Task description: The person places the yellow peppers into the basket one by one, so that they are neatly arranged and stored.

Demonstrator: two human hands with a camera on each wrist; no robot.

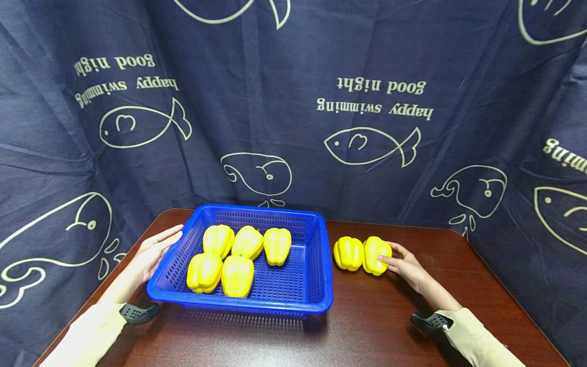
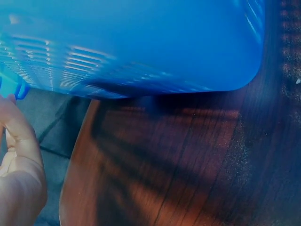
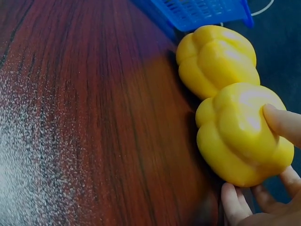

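My right hand (image 1: 405, 267) holds a yellow bell pepper (image 1: 375, 257), thumb on its upper side and fingers around its far end. That pepper (image 3: 244, 136) lies against a second yellow bell pepper (image 1: 348, 254) on the table, right of the basket. At the left side of a blue plastic basket (image 1: 245, 304), my left hand (image 1: 149, 255) touches the rim with fairly straight fingers. In the left wrist view only part of this hand (image 2: 21, 174) shows, a fingertip right at the rim. Inside the basket sit several yellow bell peppers (image 1: 237, 275), grouped toward the left.
The brown wooden table (image 1: 367, 326) carries the basket and the loose peppers. Behind and at both sides hangs a dark blue curtain (image 1: 293, 127) with fish and whale drawings. Dark bands (image 1: 137, 313) circle both wrists over light sleeves.
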